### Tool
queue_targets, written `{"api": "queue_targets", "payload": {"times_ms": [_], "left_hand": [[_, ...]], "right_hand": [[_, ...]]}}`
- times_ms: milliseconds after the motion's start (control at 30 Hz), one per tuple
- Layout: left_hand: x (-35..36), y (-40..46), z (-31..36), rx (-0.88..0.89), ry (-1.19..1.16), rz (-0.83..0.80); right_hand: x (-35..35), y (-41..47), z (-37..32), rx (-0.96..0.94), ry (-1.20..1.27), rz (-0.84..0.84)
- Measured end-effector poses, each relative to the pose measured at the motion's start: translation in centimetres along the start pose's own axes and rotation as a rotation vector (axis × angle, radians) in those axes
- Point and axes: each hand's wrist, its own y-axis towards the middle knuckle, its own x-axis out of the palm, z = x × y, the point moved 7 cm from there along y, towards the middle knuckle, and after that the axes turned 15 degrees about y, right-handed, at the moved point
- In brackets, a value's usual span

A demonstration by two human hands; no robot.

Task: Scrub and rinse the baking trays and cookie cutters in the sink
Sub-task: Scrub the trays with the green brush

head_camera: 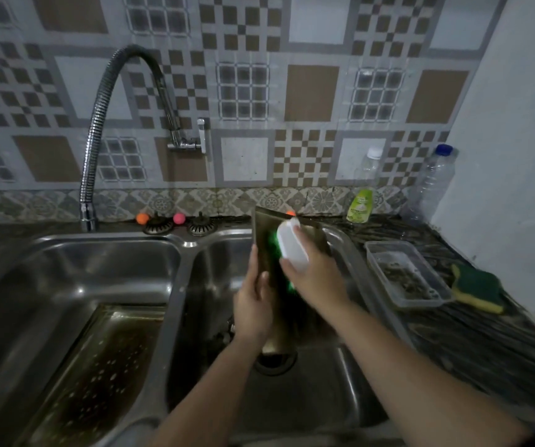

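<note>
A brass-coloured baking tray (pixel 264 230) stands on end in the right sink basin (pixel 317 391), tilted back. My left hand (pixel 253 304) grips its left edge. My right hand (pixel 314 279) is closed on a white scrub brush (pixel 291 245) with green bristles, pressed flat against the tray's face. A second baking tray (pixel 105 366), greasy and spotted, lies in the left sink basin (pixel 66 262). No cookie cutters can be made out.
A flexible steel faucet (pixel 98 133) arches over the left basin. Two sink strainers (pixel 179 225) sit behind the basins. On the right counter are a clear plastic container (pixel 404 272), a green-yellow sponge (pixel 478 288), a dish soap bottle (pixel 361 204) and a large plastic bottle (pixel 433 182).
</note>
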Motion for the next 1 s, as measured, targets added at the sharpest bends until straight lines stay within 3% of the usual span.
{"api": "queue_targets", "payload": {"times_ms": [133, 200, 333, 433, 567, 700, 800, 1000], "left_hand": [[1.9, 0.1, 0.6, -0.032, 0.007, -0.009], [0.7, 1.0, 0.4, -0.048, -0.011, 0.03], [-2.7, 1.2, 0.0, -0.049, 0.092, 0.116], [-3.5, 0.7, 0.5, -0.048, 0.21, 0.164], [-2.6, -0.5, 2.3, 0.008, 0.2, 0.152], [-1.1, -2.2, 3.5, 0.063, 0.366, 0.212], [0.4, -3.3, 5.4, 0.176, 0.587, 0.227], [1.3, -3.8, 6.5, 0.299, 0.748, 0.193]], "right_hand": [[-0.5, 3.4, -3.1, -0.053, 0.02, -0.117], [0.3, 0.8, -2.9, -0.084, 0.047, -0.236], [0.4, -4.3, 1.0, -0.095, 0.144, -0.285], [-1.1, -3.0, 2.2, -0.019, 0.198, -0.218], [-3.7, 0.2, -0.3, 0.072, 0.369, -0.033], [-5.3, 2.0, -3.5, 0.053, 0.5, 0.182], [-4.8, 2.2, -5.3, 0.089, 0.602, 0.208], [-4.9, 1.8, -5.5, 0.134, 0.673, 0.256]]}}
